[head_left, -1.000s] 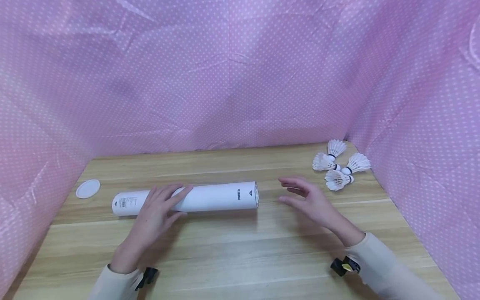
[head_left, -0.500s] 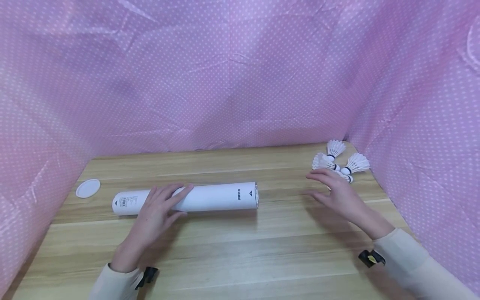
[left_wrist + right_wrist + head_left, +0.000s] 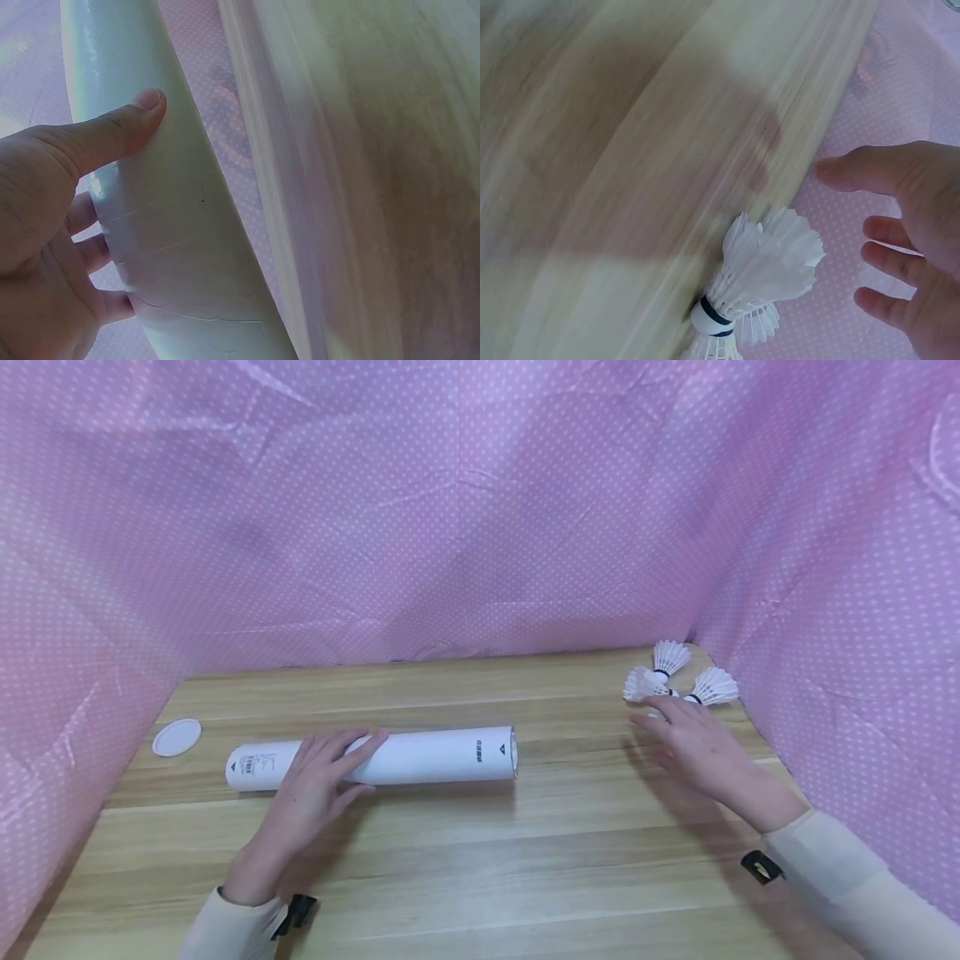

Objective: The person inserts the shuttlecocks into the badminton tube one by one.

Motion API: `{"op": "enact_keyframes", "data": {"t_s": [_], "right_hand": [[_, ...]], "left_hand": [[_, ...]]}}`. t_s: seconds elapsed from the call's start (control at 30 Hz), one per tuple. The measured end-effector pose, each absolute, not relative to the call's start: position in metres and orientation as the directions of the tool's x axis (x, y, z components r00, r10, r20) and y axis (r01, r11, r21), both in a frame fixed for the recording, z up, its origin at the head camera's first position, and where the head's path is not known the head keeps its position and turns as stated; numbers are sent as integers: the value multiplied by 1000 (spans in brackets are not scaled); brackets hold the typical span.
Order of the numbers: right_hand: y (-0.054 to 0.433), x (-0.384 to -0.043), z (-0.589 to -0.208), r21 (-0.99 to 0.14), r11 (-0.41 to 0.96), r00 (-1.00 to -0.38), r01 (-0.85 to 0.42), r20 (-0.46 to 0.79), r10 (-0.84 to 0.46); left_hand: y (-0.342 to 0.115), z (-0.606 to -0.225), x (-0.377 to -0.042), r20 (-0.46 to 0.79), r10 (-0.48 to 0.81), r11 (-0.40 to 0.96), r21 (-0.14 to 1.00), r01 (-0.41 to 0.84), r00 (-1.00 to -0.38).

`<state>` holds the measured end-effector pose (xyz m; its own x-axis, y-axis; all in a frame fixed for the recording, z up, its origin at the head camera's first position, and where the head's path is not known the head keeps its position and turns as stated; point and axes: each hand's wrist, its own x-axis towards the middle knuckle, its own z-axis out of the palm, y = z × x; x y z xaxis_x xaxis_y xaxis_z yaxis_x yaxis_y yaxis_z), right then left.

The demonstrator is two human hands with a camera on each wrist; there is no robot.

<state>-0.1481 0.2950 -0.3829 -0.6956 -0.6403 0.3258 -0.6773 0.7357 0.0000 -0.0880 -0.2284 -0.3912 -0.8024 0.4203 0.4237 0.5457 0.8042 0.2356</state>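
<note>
A white shuttlecock tube [image 3: 442, 756] with black print lies lengthwise across the table, its right end showing something pale that I cannot make out. My left hand [image 3: 307, 797] holds it left of its middle, the thumb on the near side in the left wrist view and the fingers round the far side. At the right, my right hand [image 3: 708, 756] hovers beside several white feather shuttlecocks [image 3: 714, 685] and hides part of the group. In the right wrist view its thumb and fingers are spread apart, clear of the nearest shuttlecock [image 3: 769, 266], with nothing between them.
A round white lid [image 3: 177, 737] lies flat near the left edge of the wooden table [image 3: 465, 877]. Pink dotted cloth [image 3: 420, 510] hangs behind the table and along both sides. The shuttlecocks sit close to the back right corner.
My right hand has moved right and slightly away from me, from beside the tube's right end to the shuttlecocks, covering the nearest one. The left hand and the tube have stayed put.
</note>
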Motion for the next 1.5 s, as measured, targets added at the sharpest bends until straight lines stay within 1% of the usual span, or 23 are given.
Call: {"op": "enact_keyframes", "data": {"t_s": [0.23, 0.43, 0.63, 0.77, 0.97, 1.2, 1.4, 1.5], "right_hand": [[302, -149, -387, 99, 734, -670, -672, 341, -659], [305, -152, -392, 132, 754, -694, -644, 316, -648], [306, -155, -398, 188, 759, -694, -624, 314, -648], [306, -157, -400, 214, 753, -686, -623, 314, -657], [304, -159, -401, 234, 729, -645, -643, 348, -680], [306, -160, -401, 260, 735, -660, -626, 325, -677], [308, -158, -401, 284, 726, -645, -626, 333, -687], [309, -156, -401, 310, 721, -649, -620, 314, -693]], "left_hand": [[-228, -391, -88, 421, 425, 801, 237, 550, -801], [-228, -393, -88, 417, 427, 803, 234, 548, -802], [-228, -394, -88, 414, 427, 804, 234, 547, -804], [-228, -394, -88, 414, 427, 804, 234, 547, -804], [-228, -394, -87, 415, 424, 805, 235, 545, -805], [-228, -393, -85, 414, 414, 813, 233, 534, -811], [-228, -393, -83, 417, 411, 814, 232, 532, -811], [-227, -393, -83, 420, 411, 813, 233, 533, -810]]}}
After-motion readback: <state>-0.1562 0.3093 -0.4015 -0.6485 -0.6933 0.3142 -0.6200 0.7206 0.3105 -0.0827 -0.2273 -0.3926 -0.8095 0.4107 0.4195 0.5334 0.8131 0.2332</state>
